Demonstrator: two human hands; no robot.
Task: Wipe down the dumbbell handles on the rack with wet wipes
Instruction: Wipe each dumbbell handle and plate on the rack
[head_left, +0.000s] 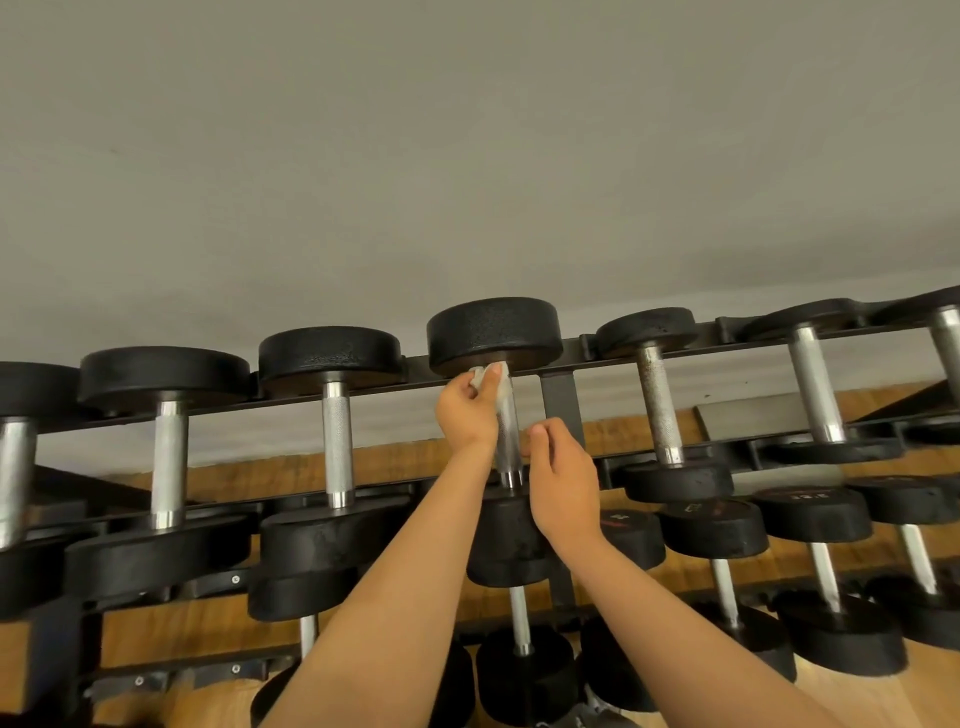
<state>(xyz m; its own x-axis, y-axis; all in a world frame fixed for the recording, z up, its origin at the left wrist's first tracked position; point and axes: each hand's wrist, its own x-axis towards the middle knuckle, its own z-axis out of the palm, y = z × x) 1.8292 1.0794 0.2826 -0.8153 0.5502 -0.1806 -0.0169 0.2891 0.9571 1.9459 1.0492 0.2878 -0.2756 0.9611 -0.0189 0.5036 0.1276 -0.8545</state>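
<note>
A black dumbbell rack (558, 384) runs across the view with several dumbbells on its top tier. My left hand (467, 410) pinches a white wet wipe (480, 376) against the far end of the middle dumbbell's silver handle (508, 441), just under its black head (493, 332). My right hand (563, 478) is at the near end of the same handle, fingers curled against its right side; whether they grip it is unclear. Both forearms reach up from the bottom of the view.
Neighbouring dumbbells with silver handles (336, 447) (658, 405) flank the middle one. Lower tiers hold smaller dumbbells (714, 530). A grey wall (467, 156) stands behind the rack, and a wooden floor (197, 629) shows beneath it.
</note>
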